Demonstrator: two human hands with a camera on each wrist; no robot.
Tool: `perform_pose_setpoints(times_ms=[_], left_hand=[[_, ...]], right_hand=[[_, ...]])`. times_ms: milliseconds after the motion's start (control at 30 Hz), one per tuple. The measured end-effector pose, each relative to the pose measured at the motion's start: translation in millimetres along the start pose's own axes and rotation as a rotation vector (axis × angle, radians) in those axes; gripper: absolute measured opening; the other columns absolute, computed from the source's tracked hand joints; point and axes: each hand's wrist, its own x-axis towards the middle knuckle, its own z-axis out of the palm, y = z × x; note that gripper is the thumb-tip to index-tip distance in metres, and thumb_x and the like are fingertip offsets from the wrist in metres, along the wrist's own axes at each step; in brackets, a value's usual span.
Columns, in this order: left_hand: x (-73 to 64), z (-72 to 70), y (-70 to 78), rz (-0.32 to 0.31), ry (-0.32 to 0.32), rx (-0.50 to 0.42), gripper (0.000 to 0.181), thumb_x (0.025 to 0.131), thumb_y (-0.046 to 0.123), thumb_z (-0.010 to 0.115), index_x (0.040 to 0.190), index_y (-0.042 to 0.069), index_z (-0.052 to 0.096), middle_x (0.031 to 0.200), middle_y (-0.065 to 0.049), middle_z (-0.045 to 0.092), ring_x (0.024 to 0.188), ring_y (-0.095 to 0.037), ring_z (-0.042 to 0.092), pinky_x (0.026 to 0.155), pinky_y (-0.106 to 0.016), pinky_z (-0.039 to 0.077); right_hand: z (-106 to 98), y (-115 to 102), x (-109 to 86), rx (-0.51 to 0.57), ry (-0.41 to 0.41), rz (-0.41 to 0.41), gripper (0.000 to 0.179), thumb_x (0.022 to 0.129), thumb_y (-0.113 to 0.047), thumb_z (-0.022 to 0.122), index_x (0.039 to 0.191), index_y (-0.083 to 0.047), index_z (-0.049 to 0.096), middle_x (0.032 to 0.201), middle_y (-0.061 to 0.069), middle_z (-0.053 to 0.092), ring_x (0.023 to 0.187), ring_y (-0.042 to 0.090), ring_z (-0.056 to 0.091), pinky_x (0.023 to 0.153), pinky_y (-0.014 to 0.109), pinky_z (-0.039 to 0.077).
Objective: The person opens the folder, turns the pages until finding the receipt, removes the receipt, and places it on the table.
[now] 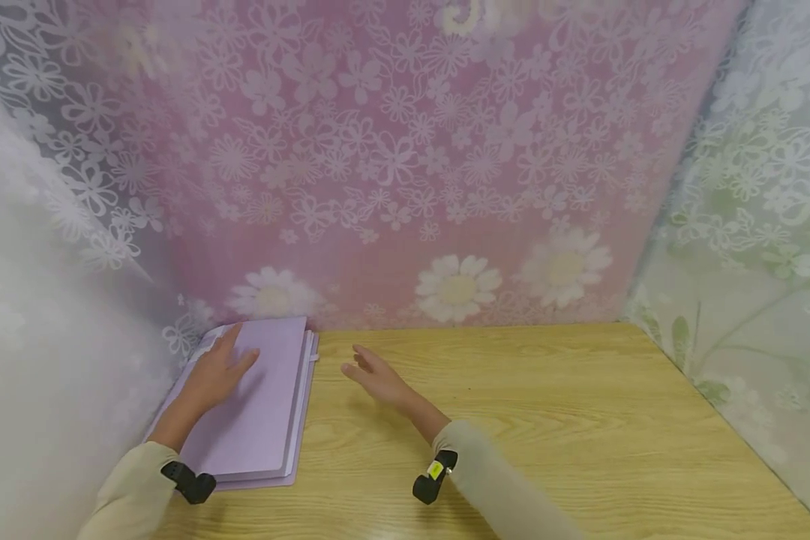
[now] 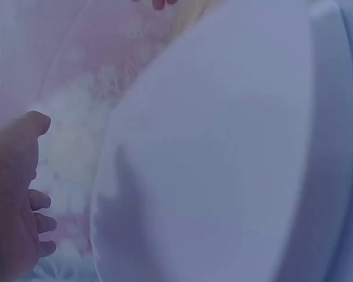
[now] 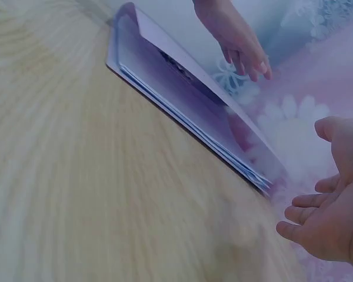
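Book (image 1: 259,420) by the left hand (image 1: 217,375) has a plain lilac cover. Table (image 1: 547,397) below the right hand (image 1: 378,381) is yellowish wood with wavy grain. Back wall (image 1: 378,180) beyond both hands is pink, loaded with white flower outlines, plus big white daisies (image 1: 457,289) with yellowy middles. Wall (image 1: 769,225) off to the right hand's right is pale with white flowers and green leaves. Sleeves (image 1: 506,484) behind both hands are plain cream.

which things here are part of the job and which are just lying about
Part of the job:
lilac folder, cover partly raised
left hand, above the folder
right hand, holding nothing

Just surroundings:
wood-grain table
floral wall covering
black wrist cameras
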Motion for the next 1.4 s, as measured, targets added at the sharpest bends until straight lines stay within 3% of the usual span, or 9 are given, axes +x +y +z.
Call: perform_pose_setpoints(times_ms=[167,367,633,733,867,1000,1267,1400], left_hand=[[-17.1,-3.6,-31.9,-0.046,-0.03,0.012,0.078,0.109,0.04,0.043,0.155,-0.016,0.015,0.157,-0.044,0.02,0.143,-0.064,0.022,0.115,-0.074,0.022],[-34.5,-3.0,-57.3,-0.088,-0.06,-0.001,0.072,0.11,0.031,0.041,0.15,-0.023,0.016,0.153,-0.048,0.019,0.143,-0.064,0.019,0.119,-0.07,0.019],[-46.4,-5.3,-74.2,-0.136,-0.108,0.004,0.069,0.111,0.027,0.033,0.147,-0.028,0.014,0.151,-0.051,0.013,0.142,-0.066,0.015,0.119,-0.07,0.016],[-47.3,-8.6,-79.8,-0.188,-0.156,0.01,0.068,0.111,0.026,0.028,0.145,-0.031,0.012,0.149,-0.053,0.01,0.141,-0.067,0.012,0.119,-0.07,0.014],[-46.8,-10.5,-82.5,-0.219,-0.173,0.024,0.067,0.11,0.024,0.027,0.144,-0.032,0.011,0.149,-0.052,0.01,0.14,-0.067,0.013,0.119,-0.07,0.016],[-46.6,-10.2,-75.1,-0.21,-0.138,0.033,0.066,0.108,0.02,0.037,0.142,-0.033,0.017,0.147,-0.052,0.017,0.139,-0.067,0.02,0.117,-0.07,0.022],[-48.1,-13.2,-66.9,-0.214,-0.106,-0.001,0.077,0.1,0.022,0.059,0.14,-0.032,0.023,0.143,-0.053,0.026,0.135,-0.067,0.029,0.113,-0.07,0.03],[-49.2,-11.5,-64.6,-0.248,-0.133,-0.064,0.087,0.097,0.028,0.066,0.142,-0.032,0.021,0.143,-0.053,0.028,0.134,-0.067,0.032,0.111,-0.07,0.034]], right_hand=[[32,0,5.4,0.053,-0.009,0.033,0.071,0.106,-0.041,0.053,0.161,-0.006,0.026,0.163,0.021,0.035,0.153,0.036,0.033,0.122,0.052,0.034],[63,1,7.7,-0.03,-0.028,0.046,0.073,0.106,-0.043,0.051,0.16,-0.001,0.026,0.162,0.02,0.038,0.15,0.035,0.038,0.122,0.049,0.036],[92,-9,3.6,-0.165,-0.006,0.055,0.076,0.105,-0.05,0.049,0.159,-0.002,0.03,0.164,0.023,0.031,0.156,0.042,0.02,0.125,0.058,0.024],[99,-14,0.6,-0.147,-0.013,0.031,0.071,0.106,-0.047,0.049,0.158,-0.001,0.033,0.161,0.025,0.036,0.153,0.04,0.03,0.124,0.055,0.029],[102,-18,-1.5,-0.129,0.002,0.014,0.068,0.106,-0.042,0.051,0.155,0.002,0.037,0.157,0.024,0.041,0.148,0.037,0.04,0.122,0.051,0.034],[103,-17,-0.3,-0.086,0.079,0.05,0.068,0.103,-0.034,0.058,0.154,0.005,0.036,0.161,0.023,0.038,0.152,0.038,0.033,0.124,0.05,0.031],[92,-6,2.4,0.207,0.181,-0.004,0.058,0.098,-0.001,0.062,0.149,0.014,0.038,0.152,0.031,0.045,0.141,0.043,0.048,0.11,0.045,0.049],[82,0,0.9,0.255,0.238,-0.031,0.058,0.09,0.009,0.065,0.144,0.015,0.046,0.141,0.032,0.055,0.13,0.045,0.059,0.101,0.044,0.056]])
